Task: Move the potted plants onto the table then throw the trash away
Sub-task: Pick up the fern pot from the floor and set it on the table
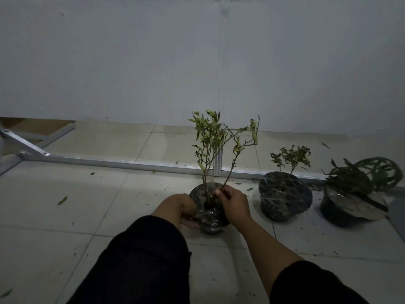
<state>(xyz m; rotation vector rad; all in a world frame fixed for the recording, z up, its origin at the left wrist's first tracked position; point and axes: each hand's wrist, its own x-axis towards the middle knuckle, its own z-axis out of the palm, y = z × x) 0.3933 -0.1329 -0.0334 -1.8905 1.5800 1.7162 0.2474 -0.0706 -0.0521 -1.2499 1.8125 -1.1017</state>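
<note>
Now lift the wrapped pot

Beyond the pot (208, 207) runs a metal frame (131, 164); two more pots (283, 197) sit to its right. Your left hand (183, 208) grips its near wall, your right hand (235, 204) pinches a thin stem (229, 176). Slick film, brittle stems: hold the pot body, I'd judge.

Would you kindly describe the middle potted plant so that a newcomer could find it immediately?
Along the metal floor rail below the white wall stand three pots. The middle pot sits on the tiles, untouched, right of the one that both hands hold. It tilts, is wrapped in clear film, and bears one short leafy sprig.
</note>
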